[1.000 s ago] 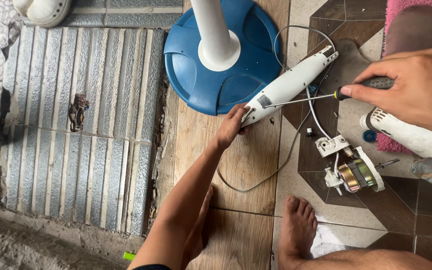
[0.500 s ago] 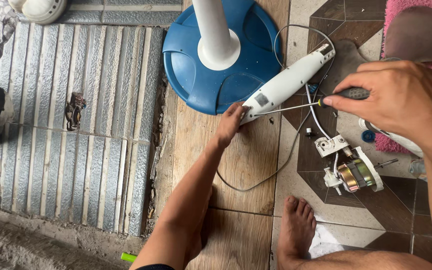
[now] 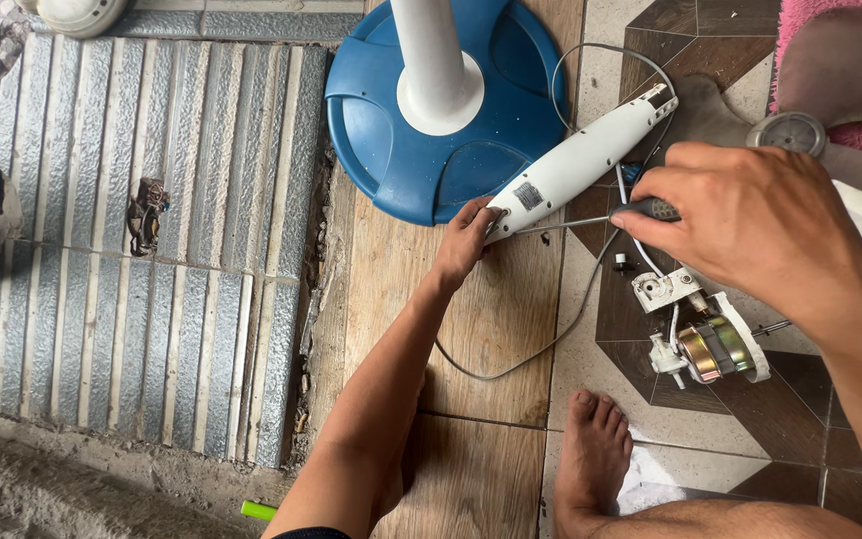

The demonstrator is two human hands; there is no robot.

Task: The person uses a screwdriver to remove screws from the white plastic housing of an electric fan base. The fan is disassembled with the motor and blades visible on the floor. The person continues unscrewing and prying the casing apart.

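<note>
My left hand grips the near end of a long white plastic fan housing that lies on the floor beside the blue round fan base. My right hand is closed on a screwdriver with a dark handle; its thin metal shaft points left, and the tip sits at the housing's end right by my left fingers. White wires run from the housing to a small fan motor with copper windings on the tiles below my right hand.
A white fan pole rises from the blue base. A grey cord loops across the wooden floor. My bare foot rests near the motor. A pink mat, a round grey cap and a ribbed grey floor panel lie around.
My right hand has moved left and down with the screwdriver, bringing the tip from the housing's side to its end at my left fingers. A round grey cap came into view.
</note>
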